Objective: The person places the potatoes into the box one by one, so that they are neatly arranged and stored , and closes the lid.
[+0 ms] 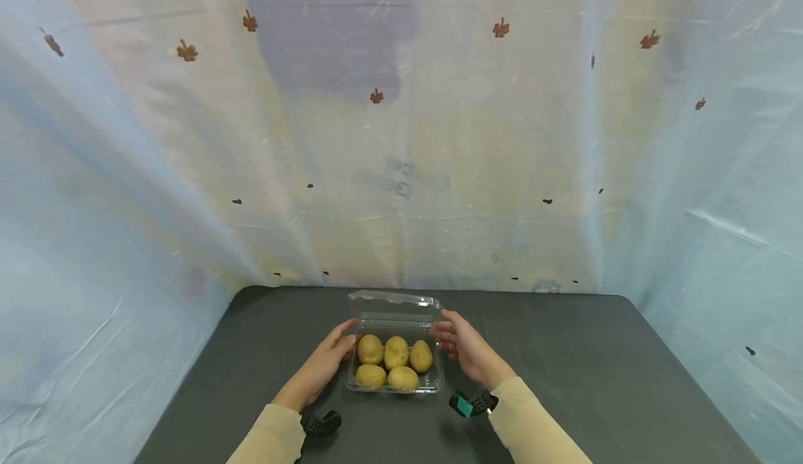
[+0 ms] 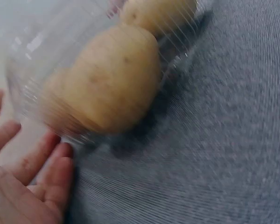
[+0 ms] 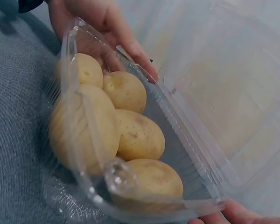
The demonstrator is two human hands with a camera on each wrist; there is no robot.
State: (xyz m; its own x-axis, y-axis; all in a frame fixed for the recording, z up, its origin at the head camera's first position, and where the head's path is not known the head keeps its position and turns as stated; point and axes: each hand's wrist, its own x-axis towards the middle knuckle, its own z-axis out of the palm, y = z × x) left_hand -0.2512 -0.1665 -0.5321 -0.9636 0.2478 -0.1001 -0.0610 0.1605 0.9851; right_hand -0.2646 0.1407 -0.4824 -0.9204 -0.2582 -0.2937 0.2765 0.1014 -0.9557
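A clear plastic clamshell container point(image 1: 433, 382) sits on the table with its lid point(image 1: 395, 299) raised at the back. Several yellow potatoes point(image 1: 396, 352) lie inside, three across the back and two in front. My left hand point(image 1: 321, 368) is at the container's left side, its relaxed fingertips right at the wall. On the opposite side my right hand point(image 1: 472, 354) has its fingers extended to the right wall near the hinge. The right wrist view shows right fingertips point(image 3: 235, 212) at the rim's corner, and left fingers lying along the far end.
A dark grey cloth-covered table point(image 1: 546, 352) extends to both sides of the container. Behind it hangs a pale patterned plastic curtain point(image 1: 401, 136), which also closes off the left and right. Black straps point(image 1: 473, 404) are on both wrists.
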